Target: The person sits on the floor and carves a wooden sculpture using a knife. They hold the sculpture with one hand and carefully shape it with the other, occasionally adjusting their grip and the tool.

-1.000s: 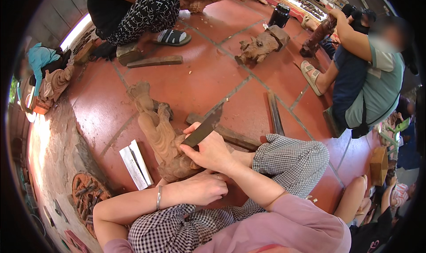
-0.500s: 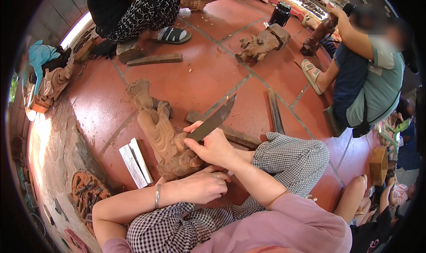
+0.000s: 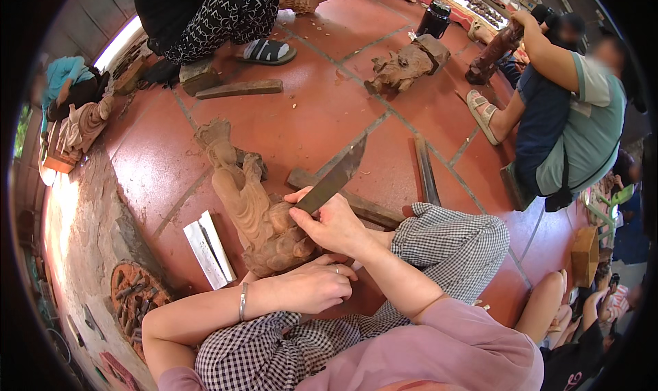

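Observation:
My right hand (image 3: 330,221) is closed around a dark grey flat blade (image 3: 336,177), its pointed end aimed up and to the right. The thumb and fingers grip its lower end beside a carved wooden statue (image 3: 250,202), a crowned, robed figure that leans back on the floor in front of me. My left hand (image 3: 319,283) lies across my lap below the statue's base, its fingers curled in. A small pale bit shows by those fingertips, but what they hold is hidden. A white paper (image 3: 209,250) with a thin dark tool on it lies left of the statue.
Wooden bars (image 3: 370,209) lie beyond my knee, and a dark flat bar (image 3: 425,172) to the right. Another carved piece (image 3: 404,69) and a black jar (image 3: 433,21) stand farther off. A round tray (image 3: 140,288) holds scraps. A person in teal (image 3: 582,130) sits right; another crouches far left.
My right hand and the blade have shifted slightly up and right along the statue. My left hand stays in place. The person at the right has moved their head a little.

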`<state>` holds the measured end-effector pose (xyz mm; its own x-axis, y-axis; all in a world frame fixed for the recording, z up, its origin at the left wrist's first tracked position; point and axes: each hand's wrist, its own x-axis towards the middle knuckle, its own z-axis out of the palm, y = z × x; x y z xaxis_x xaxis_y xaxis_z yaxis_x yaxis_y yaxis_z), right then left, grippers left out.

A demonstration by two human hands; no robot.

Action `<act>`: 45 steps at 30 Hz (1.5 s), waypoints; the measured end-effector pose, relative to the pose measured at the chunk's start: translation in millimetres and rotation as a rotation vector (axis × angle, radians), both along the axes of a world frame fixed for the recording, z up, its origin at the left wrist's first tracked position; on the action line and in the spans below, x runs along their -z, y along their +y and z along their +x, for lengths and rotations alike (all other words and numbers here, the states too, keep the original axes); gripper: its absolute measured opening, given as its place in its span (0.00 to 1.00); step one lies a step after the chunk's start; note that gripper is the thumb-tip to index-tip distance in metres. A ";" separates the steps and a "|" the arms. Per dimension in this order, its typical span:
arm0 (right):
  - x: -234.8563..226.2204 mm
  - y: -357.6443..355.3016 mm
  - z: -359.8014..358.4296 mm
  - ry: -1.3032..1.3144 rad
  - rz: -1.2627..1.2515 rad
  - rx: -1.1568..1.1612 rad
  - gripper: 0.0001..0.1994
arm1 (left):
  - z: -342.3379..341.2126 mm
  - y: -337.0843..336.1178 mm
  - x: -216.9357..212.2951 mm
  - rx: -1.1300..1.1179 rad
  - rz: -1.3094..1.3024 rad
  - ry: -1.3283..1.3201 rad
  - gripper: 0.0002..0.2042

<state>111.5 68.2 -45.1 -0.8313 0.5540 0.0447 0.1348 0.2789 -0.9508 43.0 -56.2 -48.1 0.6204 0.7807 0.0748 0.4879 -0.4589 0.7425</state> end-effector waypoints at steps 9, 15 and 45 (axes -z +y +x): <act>-10.8 6.5 0.3 -0.067 -0.103 -0.028 0.12 | 0.1 0.9 -1.4 -0.023 0.061 -0.059 0.06; -7.2 -17.9 -4.1 0.003 0.237 0.068 0.14 | 1.2 1.9 -6.5 0.038 -0.314 0.079 0.06; 3.9 -8.0 -4.6 0.011 0.211 0.036 0.14 | -0.9 0.5 -4.5 0.022 -0.132 0.016 0.07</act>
